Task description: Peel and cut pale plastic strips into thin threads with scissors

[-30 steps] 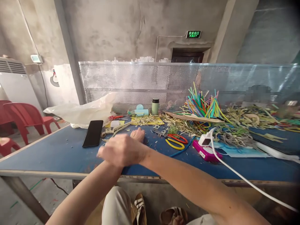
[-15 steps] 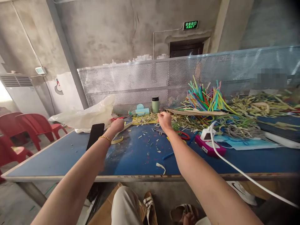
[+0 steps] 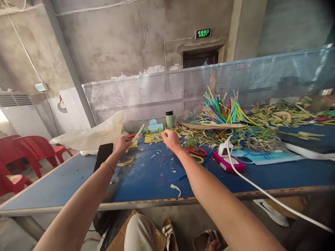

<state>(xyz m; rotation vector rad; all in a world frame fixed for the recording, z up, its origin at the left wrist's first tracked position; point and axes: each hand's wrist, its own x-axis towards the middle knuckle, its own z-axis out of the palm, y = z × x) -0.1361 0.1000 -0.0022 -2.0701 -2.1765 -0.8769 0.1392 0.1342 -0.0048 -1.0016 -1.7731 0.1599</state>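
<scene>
My left hand (image 3: 123,144) is closed on a pale dry leaf strip (image 3: 136,137) that sticks up and away from the fingers. Just behind those fingers lies a red-handled tool (image 3: 131,135), mostly hidden. A black phone (image 3: 103,157) rests beside my left wrist. My right hand (image 3: 171,138) forms a fist above the far middle of the table; whatever its fingers hold is hidden. Near it are a yellow sheet (image 3: 149,139) covered with plant scraps and a green bottle with a black lid (image 3: 169,120). Curled leaf pieces (image 3: 125,162) lie on the blue tabletop (image 3: 146,184).
Crumpled plastic sheeting (image 3: 91,134) covers the far left. Colourful strips (image 3: 225,108) and dried leaves (image 3: 285,113) are heaped at the right. A magenta box (image 3: 229,162) carries a white plug and cable (image 3: 251,183). A perforated metal screen (image 3: 146,96) stands behind.
My right hand has shifted left and now covers part of the scraps. My left hand has drawn back slightly, and the leaf strip stands more upright. The whole view has shifted a little.
</scene>
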